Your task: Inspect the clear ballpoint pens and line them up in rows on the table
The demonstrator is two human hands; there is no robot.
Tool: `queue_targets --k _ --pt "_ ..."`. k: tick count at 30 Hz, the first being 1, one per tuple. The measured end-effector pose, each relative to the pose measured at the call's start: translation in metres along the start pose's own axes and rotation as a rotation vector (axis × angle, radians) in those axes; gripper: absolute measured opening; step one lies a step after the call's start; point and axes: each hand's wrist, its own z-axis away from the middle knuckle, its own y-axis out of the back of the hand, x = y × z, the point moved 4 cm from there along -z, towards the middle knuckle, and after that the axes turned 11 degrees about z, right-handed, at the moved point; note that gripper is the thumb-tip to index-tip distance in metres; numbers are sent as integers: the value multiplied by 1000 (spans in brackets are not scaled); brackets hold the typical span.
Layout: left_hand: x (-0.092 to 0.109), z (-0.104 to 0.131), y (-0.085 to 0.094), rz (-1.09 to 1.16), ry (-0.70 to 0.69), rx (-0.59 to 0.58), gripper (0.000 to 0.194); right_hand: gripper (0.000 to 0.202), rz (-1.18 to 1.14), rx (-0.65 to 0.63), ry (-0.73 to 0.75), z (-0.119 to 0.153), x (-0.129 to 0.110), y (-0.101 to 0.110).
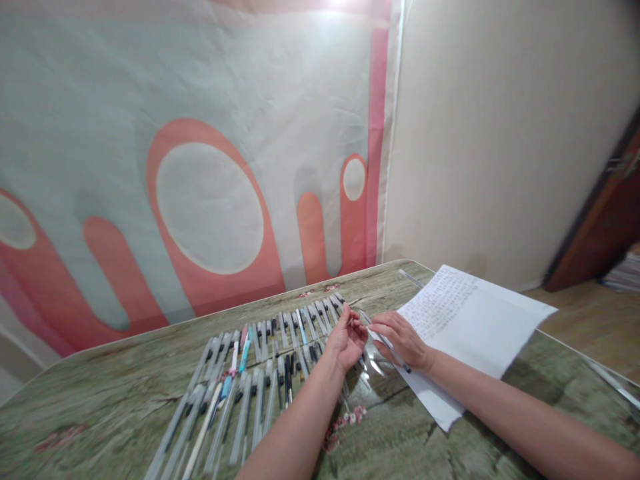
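Observation:
My right hand [403, 339] is closed around a pen [404, 365], its dark end pointing back toward the wrist. The hand rests at the left edge of a torn-edged paper sheet [500, 317] with several lines of handwriting. Close by on the left, my left hand [349, 341] is turned palm inward with curled fingers. Whatever its fingertips pinch is too small to make out. Rows of pens [257, 393] lie to the left of and beyond my left forearm, mostly clear-barrelled with dark grips, some pink, blue or cream.
Shiny clear plastic [374, 365] lies on the wood-patterned table [110, 407] between my hands. Past the paper is another pen [411, 278]. A long pale object [617, 387] sits at the right table edge. A printed backdrop [210, 207] hangs behind; a brown door [595, 220] stands right.

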Motion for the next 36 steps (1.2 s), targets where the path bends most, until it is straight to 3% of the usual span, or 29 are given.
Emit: queue_targets --k 7,19,30,36 --pt "-2 -3 3 -9 -15 -19 25 35 -6 4 21 0 -1 2" --pt "2 -5 5 -154 -209 54 32 38 -17 12 56 -1 -2 4" --pt "1 -4 1 -375 -278 -28 42 37 -25 3 49 3 0 2" --pt "6 -3 4 -601 -410 54 45 36 -40 18 62 2 0 2"
